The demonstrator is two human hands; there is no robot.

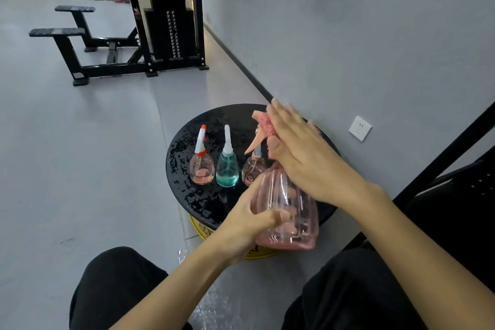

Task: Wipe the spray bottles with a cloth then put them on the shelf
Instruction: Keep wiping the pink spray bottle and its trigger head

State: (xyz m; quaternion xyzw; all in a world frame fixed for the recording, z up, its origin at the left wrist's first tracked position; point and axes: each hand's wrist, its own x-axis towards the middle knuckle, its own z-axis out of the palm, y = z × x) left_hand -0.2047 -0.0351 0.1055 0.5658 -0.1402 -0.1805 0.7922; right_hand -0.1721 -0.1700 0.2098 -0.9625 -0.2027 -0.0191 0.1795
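While the large pink bottle (288, 211) is held up just in front of the round black top (203, 126), its long axis runs from the base, nearest the person, up and away to the nozzle (257, 114) by the wall. The body is gripped by the left hand (249, 225) from the left side, with the thumb laid across the near face and the fingers wrapped behind, seen through the plastic. The upper end is covered by the right hand (302, 153), whose fingers lie straight and flat, pressing the pink cloth (263, 126) against the spray head; nothing is pinched so far as can be seen.

Three small bottles (227, 169) are left standing upright in a row on the wet top, just beyond the held one. A dark frame (442, 153) is seen at the right edge; whether it is the shelf cannot be told. If it is, the bottle is judged to lie nearer the right hand for placing, though that hand is taken up with the cloth.
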